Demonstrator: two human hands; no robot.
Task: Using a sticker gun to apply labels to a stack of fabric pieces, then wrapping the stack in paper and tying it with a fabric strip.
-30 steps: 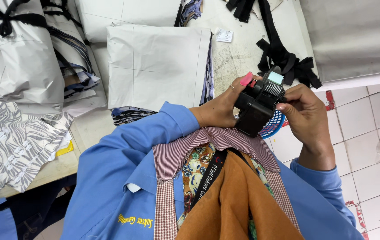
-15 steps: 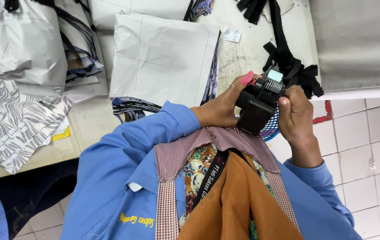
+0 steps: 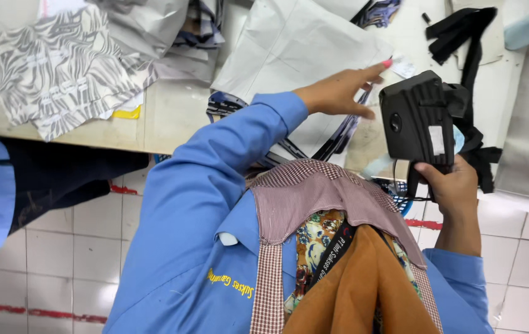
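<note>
**Black hand tool in my right grip, left hand reaching over the grey sheets**

I am holding a black hand tool [image 3: 418, 124] in my right hand [image 3: 453, 185], my fingers closing round its lower end so that the body is standing up above my grip, its flat back with a small pale label facing me. A thin black cord is hanging down just below my grip.

My left hand [image 3: 338, 93] is reaching out well to the left of the tool, fingers spread and stretched flat (one nail painted pink), holding nothing. It is hovering over or resting on a grey sheet of fabric [image 3: 295, 49] lying on the bench [image 3: 165, 117]; I cannot tell whether the fingertips are touching it. Under that hand a dark striped cloth [image 3: 338, 133] is showing at the sheet's edge.

Beyond my right grip, black straps [image 3: 462, 37] are trailing across the bench, partly hidden behind the tool. Far to the left of my left hand a zebra-patterned fabric piece [image 3: 60, 68] is lying on the bench. Below the bench edge, tiled floor [image 3: 72, 247] is showing.
</note>
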